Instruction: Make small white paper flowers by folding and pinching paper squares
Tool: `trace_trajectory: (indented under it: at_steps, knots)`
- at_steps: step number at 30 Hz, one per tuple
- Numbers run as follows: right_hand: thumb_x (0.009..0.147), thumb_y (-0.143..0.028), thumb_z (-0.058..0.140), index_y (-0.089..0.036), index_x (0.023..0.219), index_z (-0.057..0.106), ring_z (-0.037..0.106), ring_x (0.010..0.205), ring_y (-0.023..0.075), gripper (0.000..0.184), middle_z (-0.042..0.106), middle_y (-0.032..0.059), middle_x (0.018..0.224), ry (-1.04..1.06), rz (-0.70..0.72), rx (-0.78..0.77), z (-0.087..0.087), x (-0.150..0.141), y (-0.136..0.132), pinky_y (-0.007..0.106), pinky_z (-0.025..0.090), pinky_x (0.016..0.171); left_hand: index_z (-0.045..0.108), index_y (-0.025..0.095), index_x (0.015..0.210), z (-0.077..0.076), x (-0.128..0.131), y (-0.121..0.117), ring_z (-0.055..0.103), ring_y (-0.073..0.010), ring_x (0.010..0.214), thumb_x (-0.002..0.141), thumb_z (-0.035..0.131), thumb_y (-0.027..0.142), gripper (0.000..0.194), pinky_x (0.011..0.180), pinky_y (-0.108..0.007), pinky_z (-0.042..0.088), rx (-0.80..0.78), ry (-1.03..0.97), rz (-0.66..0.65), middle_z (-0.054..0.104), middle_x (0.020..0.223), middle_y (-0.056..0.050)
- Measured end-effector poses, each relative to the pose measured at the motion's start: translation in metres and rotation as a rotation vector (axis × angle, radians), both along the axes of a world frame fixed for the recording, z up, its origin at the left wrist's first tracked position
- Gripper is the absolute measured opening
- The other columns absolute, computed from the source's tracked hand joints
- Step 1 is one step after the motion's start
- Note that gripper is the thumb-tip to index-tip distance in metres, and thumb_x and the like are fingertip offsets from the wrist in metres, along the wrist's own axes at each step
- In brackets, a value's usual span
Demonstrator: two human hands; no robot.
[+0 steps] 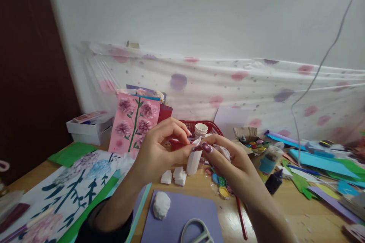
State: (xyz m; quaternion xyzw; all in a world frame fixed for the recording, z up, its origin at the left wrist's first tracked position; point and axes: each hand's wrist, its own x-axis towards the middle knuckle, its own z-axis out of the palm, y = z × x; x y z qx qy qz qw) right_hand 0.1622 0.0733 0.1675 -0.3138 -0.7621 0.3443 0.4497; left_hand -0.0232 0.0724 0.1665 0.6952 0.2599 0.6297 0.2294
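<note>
A person's left hand (157,154) and right hand (232,159) are pinching a small, thin white paper-like scrap (200,140) in front of a white cylindrical bottle (194,164), apparently shaping it, the next move seemingly calling for a gentle twist.

Impossible to read any text, label, brand, number or sign on the white bottle (194,164), the dark bottle (273,183) or the pink flower card (133,125) toward the table's (303,212) back edge.

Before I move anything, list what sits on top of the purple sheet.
On the purple sheet: a crumpled white wad and grey scissors handle. What the wad covers is hidden.
</note>
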Motion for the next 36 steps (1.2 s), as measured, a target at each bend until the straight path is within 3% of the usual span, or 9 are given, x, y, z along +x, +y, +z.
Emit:
trace_trajectory:
  at_steps: [6,10,13,16,22,30,36]
  knots:
    - [0.098,-0.039,0.048,-0.02,0.078,0.058,0.045,0.062,0.0099,0.03,0.052,-0.0025,0.068,-0.039,0.022,0.034,0.003,-0.001,-0.008,0.021,0.034,0.054,0.064,0.016,0.067,0.003,0.0,-0.006,0.063,-0.0121,0.083,0.072,0.079,0.013,0.016,0.075,-0.023,0.05,0.057,0.147,0.017,0.064,0.086,-0.002]
    - [0.095,-0.036,0.056,-0.021,0.08,0.06,0.047,0.064,0.0097,0.021,0.055,-0.003,0.07,-0.01,-0.015,0.055,0.003,-0.004,-0.008,0.021,0.036,0.056,0.064,0.016,0.067,0.003,0.003,-0.008,0.066,-0.012,0.08,0.074,0.078,0.015,0.015,0.074,-0.022,0.053,-0.015,0.149,0.015,0.069,0.082,-0.002]
    - [0.094,-0.038,0.057,-0.022,0.082,0.062,0.046,0.06,0.0091,0.02,0.055,-0.0037,0.066,0.061,-0.032,0.014,-0.001,-0.004,-0.005,0.02,0.035,0.054,0.067,0.017,0.079,0.001,0.005,-0.009,0.07,-0.0127,0.079,0.073,0.078,0.014,0.013,0.073,-0.021,0.058,-0.155,0.023,-0.048,0.073,0.083,-0.001]
    - [0.093,-0.039,0.058,-0.022,0.087,0.065,0.044,0.057,0.0087,0.019,0.055,-0.0036,0.064,0.119,-0.06,-0.001,-0.004,-0.002,-0.002,0.02,0.033,0.05,0.069,0.02,0.099,0.001,0.005,-0.009,0.074,-0.0133,0.084,0.073,0.076,0.012,0.029,0.077,-0.02,0.06,-0.269,-0.055,-0.124,0.077,0.089,0.0]
    - [0.088,-0.036,0.065,-0.022,0.089,0.068,0.047,0.057,0.0087,0.014,0.06,-0.0025,0.068,0.119,-0.073,-0.014,-0.003,0.0,-0.001,0.02,0.037,0.051,0.068,0.027,0.11,0.001,0.002,-0.01,0.075,-0.011,0.085,0.081,0.069,0.013,0.032,0.075,-0.013,0.059,-0.28,-0.058,-0.128,0.079,0.093,0.004]
    - [0.086,-0.028,0.068,-0.022,0.09,0.071,0.057,0.063,0.0104,0.008,0.068,-0.001,0.075,0.139,-0.038,-0.019,-0.001,-0.002,0.0,0.021,0.045,0.058,0.067,0.023,0.11,0.0,0.003,-0.012,0.075,-0.0102,0.082,0.084,0.061,0.01,0.029,0.071,-0.012,0.059,-0.219,-0.011,-0.032,0.079,0.093,0.003]
    - [0.084,-0.028,0.069,-0.021,0.085,0.069,0.055,0.059,0.0097,0.007,0.065,-0.0026,0.068,0.113,-0.078,0.031,-0.001,-0.007,0.001,0.02,0.041,0.053,0.066,0.02,0.108,-0.001,0.007,-0.014,0.074,-0.0117,0.078,0.082,0.062,0.012,0.027,0.067,-0.014,0.059,-0.134,0.063,0.113,0.079,0.089,0.001]
